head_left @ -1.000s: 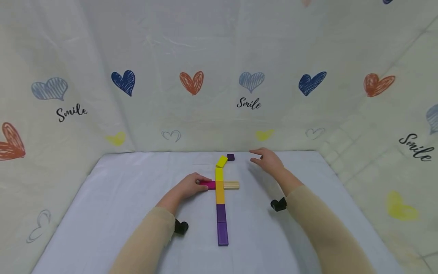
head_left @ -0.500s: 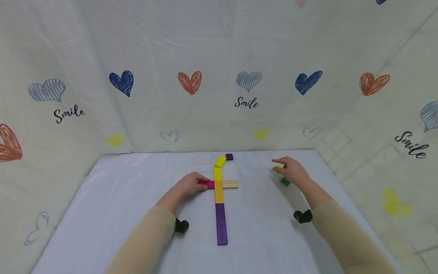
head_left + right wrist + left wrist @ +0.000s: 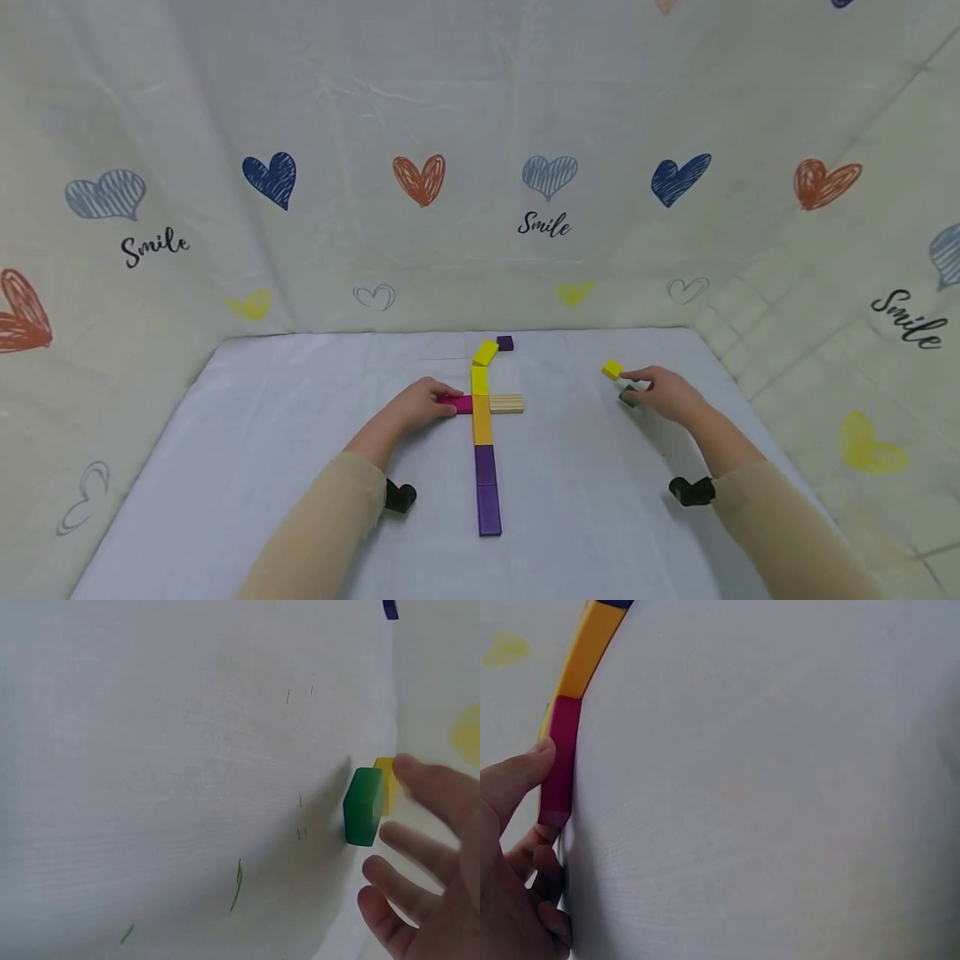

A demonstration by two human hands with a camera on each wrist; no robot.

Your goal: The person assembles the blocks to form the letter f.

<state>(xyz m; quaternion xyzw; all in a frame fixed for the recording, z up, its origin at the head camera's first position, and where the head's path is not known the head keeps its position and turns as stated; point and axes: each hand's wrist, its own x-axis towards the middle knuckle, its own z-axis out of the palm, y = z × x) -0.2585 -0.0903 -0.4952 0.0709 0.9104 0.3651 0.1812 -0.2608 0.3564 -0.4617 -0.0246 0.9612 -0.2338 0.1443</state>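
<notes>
My left hand (image 3: 411,406) pinches a magenta block (image 3: 561,761), its thumb along the side and a finger at the end. That block butts against an orange block (image 3: 482,420) in a line of flat blocks. Below the orange lie two purple blocks (image 3: 487,490); above it come yellow blocks (image 3: 480,380), the top one slanted. A plain wood piece (image 3: 507,404) sticks out on the right. My right hand (image 3: 667,394) is at a green block (image 3: 364,806), thumb and fingers spread apart beside it. A loose yellow block (image 3: 612,369) lies just beyond the green one.
A dark purple block (image 3: 506,343) sits near the back edge, by the slanted yellow one. White cloth (image 3: 300,433) covers the table. Behind it hangs a pale backdrop (image 3: 480,258) with printed hearts. Green and dark marks (image 3: 238,885) show on the cloth.
My right hand has moved right and toward me, from near the dark purple block to the green block. The loose yellow and green blocks have come into sight. My left hand stays put.
</notes>
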